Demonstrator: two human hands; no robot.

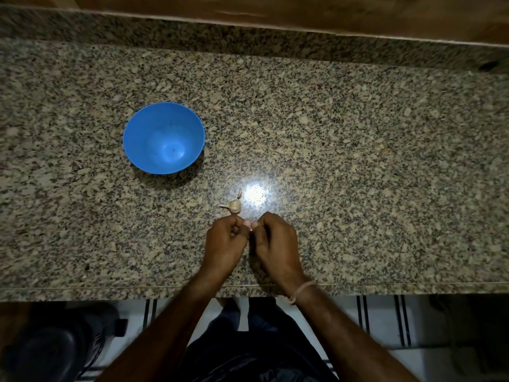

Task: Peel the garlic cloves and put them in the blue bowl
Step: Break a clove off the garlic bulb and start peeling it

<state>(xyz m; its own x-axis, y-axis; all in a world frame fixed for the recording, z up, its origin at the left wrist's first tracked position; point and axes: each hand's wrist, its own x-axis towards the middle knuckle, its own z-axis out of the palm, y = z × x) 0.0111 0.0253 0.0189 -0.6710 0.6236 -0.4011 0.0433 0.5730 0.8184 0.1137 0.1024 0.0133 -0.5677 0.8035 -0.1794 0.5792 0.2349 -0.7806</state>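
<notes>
Over the countertop [358, 161] — hands, left [224, 241] and right [275, 244], curled, pinching one clove [250, 229]

Dim wide-angle view, overhead glare spot on speckled counter [358, 139], dark vignetted edges.

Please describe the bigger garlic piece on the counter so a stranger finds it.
On the granite counter, look left of the bright glare. The bigger garlic piece lies just beyond the left hand; unlike the slim clove behind it, it is round, with a stalk pointing left.
</notes>
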